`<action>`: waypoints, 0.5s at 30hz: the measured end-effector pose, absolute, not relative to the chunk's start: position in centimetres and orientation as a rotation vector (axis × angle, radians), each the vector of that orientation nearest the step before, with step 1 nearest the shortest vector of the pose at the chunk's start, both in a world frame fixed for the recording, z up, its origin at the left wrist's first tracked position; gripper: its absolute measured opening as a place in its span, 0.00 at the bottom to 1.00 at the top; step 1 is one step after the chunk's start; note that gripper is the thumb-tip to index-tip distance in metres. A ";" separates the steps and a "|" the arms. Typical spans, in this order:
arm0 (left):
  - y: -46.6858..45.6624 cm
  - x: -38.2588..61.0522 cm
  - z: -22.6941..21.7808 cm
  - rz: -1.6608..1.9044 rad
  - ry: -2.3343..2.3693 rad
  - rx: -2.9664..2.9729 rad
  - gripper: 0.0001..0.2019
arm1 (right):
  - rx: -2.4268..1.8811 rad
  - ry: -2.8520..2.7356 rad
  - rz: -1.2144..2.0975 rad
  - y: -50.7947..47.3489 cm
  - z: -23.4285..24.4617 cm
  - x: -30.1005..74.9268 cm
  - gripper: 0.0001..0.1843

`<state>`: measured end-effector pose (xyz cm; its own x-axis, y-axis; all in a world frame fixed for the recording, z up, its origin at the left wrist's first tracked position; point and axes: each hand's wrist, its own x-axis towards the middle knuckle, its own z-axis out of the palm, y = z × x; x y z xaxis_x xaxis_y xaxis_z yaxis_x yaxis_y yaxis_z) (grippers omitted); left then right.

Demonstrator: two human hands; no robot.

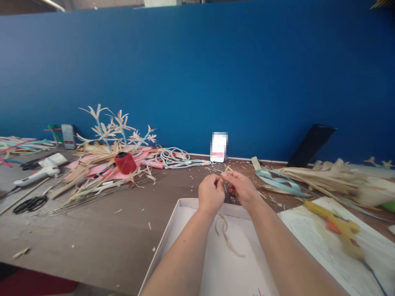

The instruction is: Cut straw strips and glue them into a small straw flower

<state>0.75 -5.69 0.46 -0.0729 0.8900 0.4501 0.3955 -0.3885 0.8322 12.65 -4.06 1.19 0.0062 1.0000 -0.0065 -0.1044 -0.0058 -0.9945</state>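
Note:
My left hand (211, 193) and my right hand (242, 187) meet above the far edge of a shallow white box (188, 202). Fingertip to fingertip, both are closed in a pinch. A thin pale strip (226, 168), like dried husk, pokes up from the fingers of my right hand. Whatever my left hand pinches is hidden behind its curled fingers. Inside the box, below my wrists, lies a curled brownish dried strip (228, 238).
Left are husk flowers (106, 131), a red spool (125, 163), scissors (31, 204) and a white glue gun (38, 176). A lit phone (218, 148) leans on the blue partition (197, 74). Right are blue ribbon (282, 183), dried husks (336, 179) and a yellow glue gun (339, 228) on paper.

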 end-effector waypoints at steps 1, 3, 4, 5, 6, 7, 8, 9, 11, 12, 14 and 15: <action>-5.7 0.7 0.5 1.465 1.382 1.757 0.07 | -1.147 -1.126 1.249 -4.1 1.2 12.6 0.17; -5.6 0.7 0.5 1.466 1.381 1.747 0.07 | -1.160 -1.132 1.241 -4.1 1.3 12.6 0.18; -5.6 0.7 0.5 1.467 1.377 1.737 0.07 | -1.162 -1.137 1.239 -4.1 1.3 12.7 0.19; -5.6 0.8 0.5 1.467 1.372 1.723 0.07 | -1.161 -1.142 1.241 -4.1 1.3 12.7 0.19; -5.6 0.8 0.4 1.465 1.364 1.706 0.07 | -1.156 -1.144 1.243 -4.1 1.3 12.7 0.19; -5.5 0.8 0.4 1.463 1.354 1.689 0.08 | -1.150 -1.141 1.247 -4.1 1.2 12.7 0.18; -5.5 0.9 0.3 1.461 1.346 1.673 0.08 | -1.143 -1.135 1.254 -4.1 1.2 12.8 0.18; -5.5 0.9 0.3 1.460 1.340 1.659 0.08 | -1.136 -1.127 1.261 -4.1 1.2 12.8 0.18; -5.4 0.9 0.2 1.458 1.331 1.640 0.08 | -1.128 -1.111 1.267 -4.0 1.1 12.9 0.18; -5.4 0.9 0.3 1.456 1.329 1.633 0.08 | -1.129 -1.106 1.262 -4.0 1.1 12.9 0.18; -5.5 0.9 0.3 1.450 1.329 1.623 0.08 | -1.140 -1.104 1.243 -4.0 1.1 12.9 0.18; -5.5 0.9 0.4 1.445 1.329 1.622 0.08 | -1.149 -1.104 1.232 -4.0 1.1 12.9 0.19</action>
<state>0.89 -5.51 0.40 -0.0867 0.9258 0.3680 0.2894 -0.3301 0.8985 12.85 -4.03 1.13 0.0359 0.9993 -0.0033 -0.1055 0.0005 -0.9944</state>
